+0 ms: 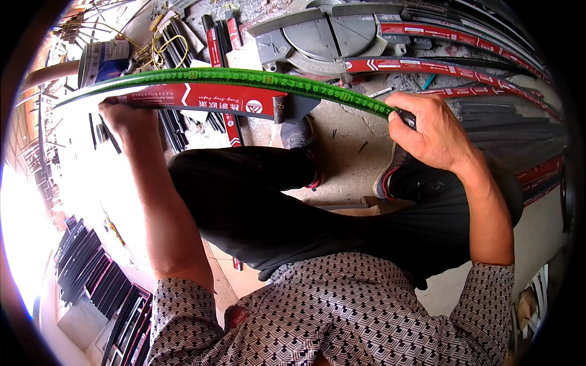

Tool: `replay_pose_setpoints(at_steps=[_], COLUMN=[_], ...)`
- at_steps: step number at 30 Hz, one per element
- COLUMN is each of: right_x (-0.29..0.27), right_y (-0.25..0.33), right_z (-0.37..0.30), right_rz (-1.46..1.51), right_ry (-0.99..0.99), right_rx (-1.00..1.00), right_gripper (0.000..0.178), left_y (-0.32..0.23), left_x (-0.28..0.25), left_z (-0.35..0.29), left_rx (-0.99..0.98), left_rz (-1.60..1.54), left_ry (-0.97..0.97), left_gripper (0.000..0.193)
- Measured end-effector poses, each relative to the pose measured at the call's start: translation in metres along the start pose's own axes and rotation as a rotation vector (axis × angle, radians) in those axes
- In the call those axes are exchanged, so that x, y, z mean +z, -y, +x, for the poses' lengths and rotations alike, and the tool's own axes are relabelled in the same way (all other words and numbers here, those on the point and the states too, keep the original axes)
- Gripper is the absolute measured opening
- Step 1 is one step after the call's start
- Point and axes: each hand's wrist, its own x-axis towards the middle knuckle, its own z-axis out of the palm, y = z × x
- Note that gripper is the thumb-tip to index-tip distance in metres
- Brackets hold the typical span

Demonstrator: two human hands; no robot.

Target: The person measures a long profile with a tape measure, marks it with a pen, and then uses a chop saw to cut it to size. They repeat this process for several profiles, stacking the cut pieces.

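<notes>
A green tape measure (232, 76) is stretched across in front of me in a shallow arch. My right hand (433, 129) pinches its right end between thumb and fingers, where a small dark piece shows. Farther left, my left hand (125, 119) is closed on a dark profile strip (226, 100) with a red printed film. That strip lies just below the tape, and its right end is cut at a slant. The tape runs on past my left hand toward the far left, where its end is lost in glare.
A grey mitre saw base (329, 39) sits at the far middle, among scraps. Long red-filmed profiles (452, 67) lie at the far right. A can (105, 61) stands at the far left, near a yellow cord (162, 52). Dark strips (79, 262) are stacked at the near left.
</notes>
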Motion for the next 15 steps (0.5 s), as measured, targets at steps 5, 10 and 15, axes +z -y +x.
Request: replay_pose_setpoints(at_steps=[5,10,15], right_x=[-0.0004,-0.0009,-0.0004], right_y=[0.0005,0.0007,-0.0002], right_z=[-0.0001,-0.0001,0.0000], right_rz=[-0.005,-0.013,-0.013], right_ry=[0.003,0.009,0.001], right_rx=[0.011,0.017,0.016], right_gripper=[0.018,0.019,0.018], left_y=[0.0006,0.0012,-0.0004], left_x=[0.0002,-0.0016,-0.0016], left_z=[-0.0014,0.0009,0.0015], left_rx=[0.015,0.024,-0.011], left_rz=[0.023,0.004,0.003], left_ry=[0.007,0.001,-0.006], left_gripper=[0.044,0.044,0.046])
